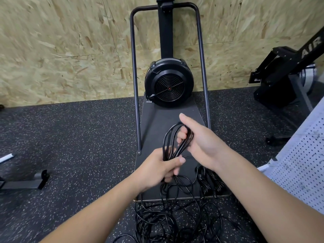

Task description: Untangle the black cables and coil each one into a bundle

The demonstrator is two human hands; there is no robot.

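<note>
Coil: black cable loops [172, 141] held up between both hands, over the near half of the grey platform [154, 120].
Left hand [157, 168]: fingers curled round the near end of the loops, thumb pressed across them.
Right hand [198, 139]: fingers curled through the far end of the loops; thumb raised, clear of the cable.
Loose cable [175, 221]: hangs from the left hand to a tangle on the speckled floor [70, 137], nearest the camera.
Finished bundles [210, 181]: two, side by side on the platform's near right corner.
Far: black fan unit [169, 83] against the chipboard wall [61, 50].
</note>
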